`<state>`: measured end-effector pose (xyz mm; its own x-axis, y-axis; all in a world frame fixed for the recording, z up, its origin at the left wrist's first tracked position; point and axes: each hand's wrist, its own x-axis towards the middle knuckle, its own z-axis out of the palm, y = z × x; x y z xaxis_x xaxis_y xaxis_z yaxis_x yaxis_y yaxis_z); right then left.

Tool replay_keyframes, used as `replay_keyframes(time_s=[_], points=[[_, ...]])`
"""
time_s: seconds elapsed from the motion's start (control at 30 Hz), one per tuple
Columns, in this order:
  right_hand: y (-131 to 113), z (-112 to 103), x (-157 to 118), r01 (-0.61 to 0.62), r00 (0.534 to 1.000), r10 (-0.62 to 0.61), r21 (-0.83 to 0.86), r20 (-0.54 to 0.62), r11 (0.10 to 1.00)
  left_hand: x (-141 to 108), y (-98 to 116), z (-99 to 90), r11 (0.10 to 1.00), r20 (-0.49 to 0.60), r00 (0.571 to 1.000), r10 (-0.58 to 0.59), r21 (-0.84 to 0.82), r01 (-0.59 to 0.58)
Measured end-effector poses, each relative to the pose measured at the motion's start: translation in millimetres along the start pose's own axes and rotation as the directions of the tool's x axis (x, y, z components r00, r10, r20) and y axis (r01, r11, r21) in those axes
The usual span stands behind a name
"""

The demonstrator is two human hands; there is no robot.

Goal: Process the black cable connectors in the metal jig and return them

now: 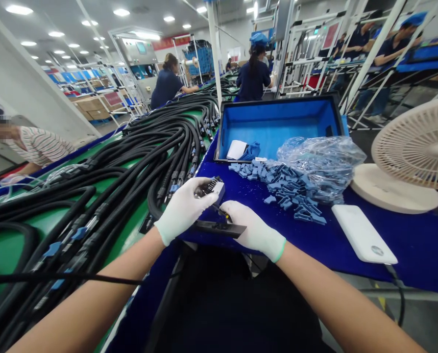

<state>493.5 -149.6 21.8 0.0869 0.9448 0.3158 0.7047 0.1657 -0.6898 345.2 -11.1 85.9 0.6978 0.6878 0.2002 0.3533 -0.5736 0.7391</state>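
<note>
Blue table surface [296, 250], lower right | connector block [219, 189], frame centre | left hand [182, 211]: fingers clamped around it, likely steadying it | right hand [257, 229]: fingers bent close below, grip unclear | blue clips [287, 189], right of centre, seemingly kept within reach

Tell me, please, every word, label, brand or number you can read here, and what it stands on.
No text reads clearly.
White power bank: round mark, too small to read.
Red banner at the back: marks too blurred.
Red sign on the left: too blurred.
Machine screen: too small.
</note>
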Motion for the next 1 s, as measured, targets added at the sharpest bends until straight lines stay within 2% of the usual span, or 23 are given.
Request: replay_keyframes(time_s=[0.1,0.17,0.27,0.37,0.43,0.53,0.63,0.73,0.8,0.83,0.87,0.9,0.93,1.0], points=[[2.6,0.5,-4.8,-0.078,0.996,0.079,0.028,-0.033,0.997,11.0,6.5,3.9,0.990,0.022,0.997,0.071,0.121,-0.073],[7.4,-0.1,-5.8,-0.078,0.997,0.078,0.047,0.006,0.996,15.5,6.2,1.3,0.984,0.075,0.994,0.080,0.155,-0.091],[17.4,5.2,-0.7,-0.106,0.990,0.110,-0.043,0.087,0.993,17.2,0.5,-4.5,0.985,0.132,0.990,0.058,0.154,-0.078],[25.2,16.7,8.4,-0.174,0.981,0.185,-0.154,0.060,0.973,17.7,-5.7,-5.3,0.991,0.134,0.990,0.037,0.120,-0.053],[27.1,19.5,11.6,-0.184,0.980,0.193,-0.176,0.037,0.967,19.4,-8.1,-2.4,0.996,0.138,0.990,0.024,0.084,-0.036],[28.2,6.3,7.1,-0.104,0.990,0.118,-0.163,0.078,0.981,22.6,-10.0,3.5,0.999,0.125,0.992,-0.015,-0.047,0.021],[32.0,-20.2,-5.7,-0.053,0.990,0.084,-0.253,0.111,0.966,23.1,-11.5,6.3,0.971,0.012,0.997,-0.073,-0.226,0.074],[32.1,-37.3,-18.6,-0.143,0.989,0.141,-0.393,-0.034,0.908,19.1,-10.0,3.8,0.944,-0.071,0.993,-0.095,-0.324,0.067],[23.9,-36.4,-24.3,-0.170,0.983,0.144,-0.257,-0.118,0.951,13.9,-6.1,0.7,0.950,-0.040,0.998,-0.056,-0.309,0.041],[17.3,-32.5,-25.8,-0.181,0.977,0.168,-0.091,-0.130,0.979,10.8,-3.7,-0.8,0.963,0.001,1.000,-0.010,-0.269,0.010],[9.8,-27.0,-26.4,-0.207,0.969,0.220,0.119,-0.112,0.971,7.8,-1.6,-2.1,0.976,0.057,0.997,0.043,-0.216,-0.030],[2.2,-20.6,-26.3,-0.249,0.956,0.286,0.333,-0.068,0.909,5.0,0.0,-3.1,0.984,0.129,0.987,0.098,-0.159,-0.077],[-4.6,-14.1,-25.5,-0.292,0.937,0.348,0.518,-0.011,0.804,2.7,0.8,-4.0,0.987,0.208,0.967,0.144,-0.106,-0.124],[-13.4,-3.4,-23.2,-0.334,0.902,0.428,0.731,0.064,0.594,0.1,0.0,-5.3,0.982,0.373,0.909,0.187,-0.051,-0.182]])
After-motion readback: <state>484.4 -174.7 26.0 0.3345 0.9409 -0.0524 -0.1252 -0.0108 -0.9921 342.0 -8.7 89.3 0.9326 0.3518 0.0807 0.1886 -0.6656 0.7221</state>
